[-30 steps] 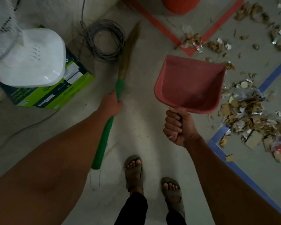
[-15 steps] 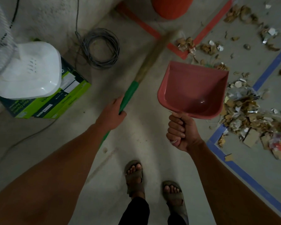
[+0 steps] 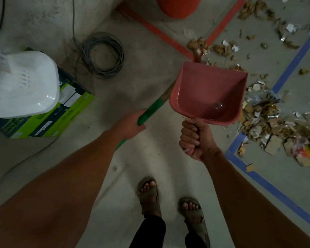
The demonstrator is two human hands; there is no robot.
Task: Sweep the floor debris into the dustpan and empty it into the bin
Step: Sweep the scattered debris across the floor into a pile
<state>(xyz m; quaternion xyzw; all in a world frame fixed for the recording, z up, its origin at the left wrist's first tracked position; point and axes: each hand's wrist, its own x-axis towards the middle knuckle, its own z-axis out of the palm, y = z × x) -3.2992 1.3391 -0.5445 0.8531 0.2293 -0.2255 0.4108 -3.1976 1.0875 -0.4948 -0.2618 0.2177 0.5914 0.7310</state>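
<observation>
My right hand (image 3: 195, 138) grips the handle of a pink dustpan (image 3: 208, 92), held above the floor with nothing in its tray. My left hand (image 3: 131, 122) grips the green handle of a broom (image 3: 151, 108). The broom's straw head runs up to the right behind the dustpan, and its tip (image 3: 198, 57) shows above the pan's far edge. A pile of paper, cardboard and foil debris (image 3: 268, 122) lies on the concrete floor to the right of the dustpan. More scraps (image 3: 222, 49) are scattered farther up. An orange bin (image 3: 178, 6) stands at the top.
A white fan base (image 3: 23, 83) sits on a green box (image 3: 61, 111) at the left. Near it lies a coiled grey cable (image 3: 101, 54). Orange tape (image 3: 156, 33) and blue tape (image 3: 268, 187) mark lines on the floor. My sandalled feet (image 3: 168, 199) stand at the bottom.
The broom has swung from pointing up and left of the dustpan to pointing right, its head now behind the pan. The dustpan has stayed in my right hand.
</observation>
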